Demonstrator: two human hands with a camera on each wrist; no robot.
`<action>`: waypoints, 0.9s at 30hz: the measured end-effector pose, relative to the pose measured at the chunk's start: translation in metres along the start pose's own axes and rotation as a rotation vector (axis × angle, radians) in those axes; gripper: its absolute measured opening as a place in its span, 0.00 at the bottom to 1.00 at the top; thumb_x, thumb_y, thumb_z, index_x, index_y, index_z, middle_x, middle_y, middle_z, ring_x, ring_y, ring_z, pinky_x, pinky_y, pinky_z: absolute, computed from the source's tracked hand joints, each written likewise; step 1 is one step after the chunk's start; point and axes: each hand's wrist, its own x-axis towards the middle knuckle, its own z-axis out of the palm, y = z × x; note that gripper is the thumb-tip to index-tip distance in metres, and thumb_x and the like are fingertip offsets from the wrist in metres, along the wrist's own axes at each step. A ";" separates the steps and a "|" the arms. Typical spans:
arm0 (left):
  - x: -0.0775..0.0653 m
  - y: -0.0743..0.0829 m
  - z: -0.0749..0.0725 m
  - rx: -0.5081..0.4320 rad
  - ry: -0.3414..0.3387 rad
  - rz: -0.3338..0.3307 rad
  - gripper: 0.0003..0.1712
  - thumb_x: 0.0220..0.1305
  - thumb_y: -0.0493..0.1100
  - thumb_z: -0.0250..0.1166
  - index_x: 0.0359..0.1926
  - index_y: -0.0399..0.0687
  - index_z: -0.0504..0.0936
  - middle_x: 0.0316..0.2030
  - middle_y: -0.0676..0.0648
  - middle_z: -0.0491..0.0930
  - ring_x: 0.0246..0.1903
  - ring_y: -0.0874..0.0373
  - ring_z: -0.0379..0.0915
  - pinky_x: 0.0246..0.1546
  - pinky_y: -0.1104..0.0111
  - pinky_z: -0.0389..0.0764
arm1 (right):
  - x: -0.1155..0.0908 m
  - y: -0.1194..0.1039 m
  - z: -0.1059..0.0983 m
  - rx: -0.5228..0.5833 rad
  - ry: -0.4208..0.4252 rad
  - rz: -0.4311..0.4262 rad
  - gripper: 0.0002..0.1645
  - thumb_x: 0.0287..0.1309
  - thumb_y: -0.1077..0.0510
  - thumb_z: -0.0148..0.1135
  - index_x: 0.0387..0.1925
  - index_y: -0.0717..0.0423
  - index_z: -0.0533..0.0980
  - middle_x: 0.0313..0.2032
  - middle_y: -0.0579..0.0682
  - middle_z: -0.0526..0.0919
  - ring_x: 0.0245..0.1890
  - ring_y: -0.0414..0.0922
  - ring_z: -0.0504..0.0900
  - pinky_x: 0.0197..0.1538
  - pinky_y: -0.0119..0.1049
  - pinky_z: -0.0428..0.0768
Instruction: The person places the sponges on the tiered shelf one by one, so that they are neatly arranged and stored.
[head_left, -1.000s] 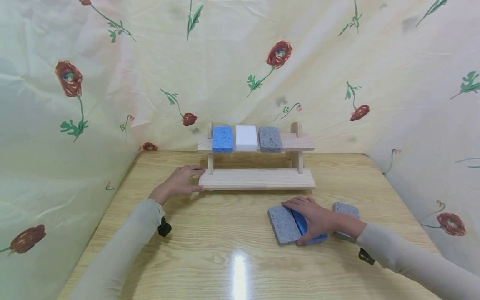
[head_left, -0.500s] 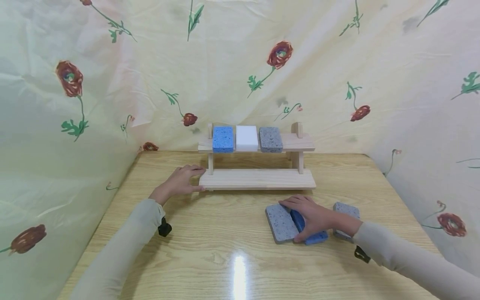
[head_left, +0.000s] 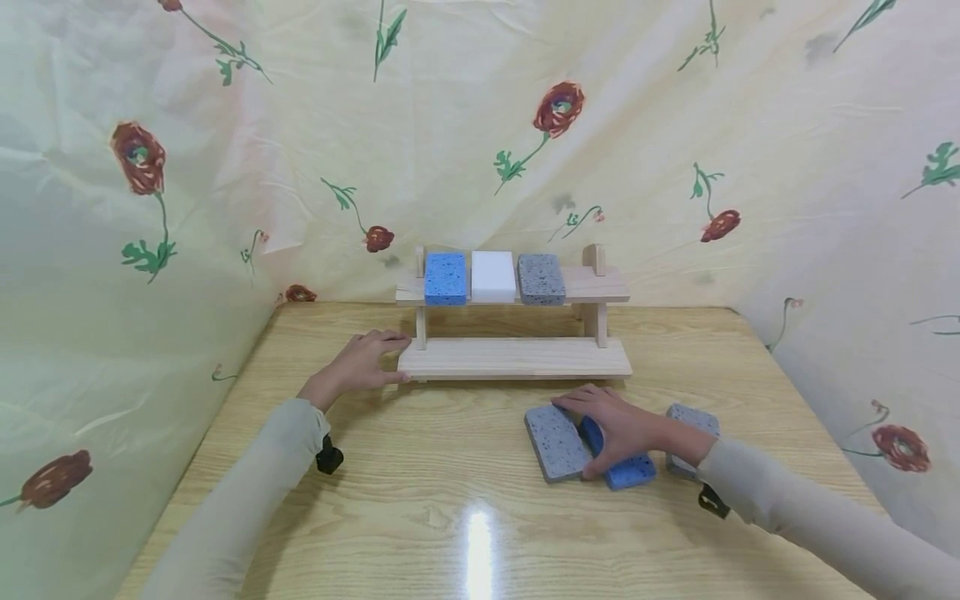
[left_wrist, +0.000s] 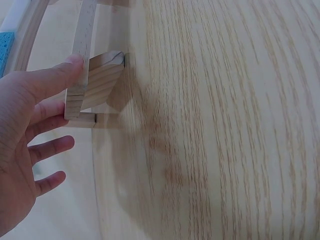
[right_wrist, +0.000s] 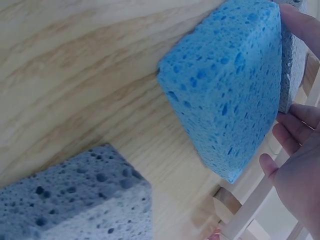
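My left hand (head_left: 363,362) grips the left end of a two-tier wooden rack (head_left: 517,357). In the left wrist view the thumb lies on one side of the lower board (left_wrist: 76,95), fingers on the other. My right hand (head_left: 617,427) holds a grey sponge (head_left: 555,442) by its two right corners, thumb near and fingertips far. Whether that sponge is off the table cannot be told. Partly under the right palm a blue sponge (head_left: 632,472) lies on the table; the right wrist view shows the held grey sponge (right_wrist: 291,65) just past it.
Another grey sponge (head_left: 693,418) lies right of the blue one, partly behind the right wrist. On the upper tier sit a blue sponge (head_left: 446,279), a white sponge (head_left: 492,277) and a dark grey sponge (head_left: 541,279). Flowered cloth (head_left: 465,150) surrounds the wood-grain table (head_left: 390,500).
My right hand has moved left and slightly away with the grey sponge, which now sits farther from the blue sponge. The left hand and the rack stay put.
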 end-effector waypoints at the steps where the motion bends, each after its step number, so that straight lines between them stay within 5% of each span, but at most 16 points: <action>1: 0.000 0.000 0.000 -0.002 0.001 -0.001 0.43 0.65 0.58 0.70 0.75 0.46 0.68 0.73 0.40 0.68 0.72 0.37 0.61 0.70 0.35 0.58 | 0.001 0.000 0.000 -0.005 0.002 -0.003 0.66 0.40 0.32 0.81 0.75 0.58 0.63 0.70 0.55 0.72 0.66 0.55 0.68 0.64 0.65 0.66; 27: -0.001 0.001 0.000 -0.006 0.001 -0.005 0.43 0.65 0.58 0.70 0.74 0.44 0.68 0.73 0.39 0.68 0.72 0.37 0.61 0.70 0.36 0.58 | 0.013 -0.007 -0.022 -0.007 -0.022 -0.026 0.64 0.38 0.37 0.83 0.73 0.60 0.66 0.69 0.57 0.74 0.66 0.56 0.71 0.64 0.62 0.69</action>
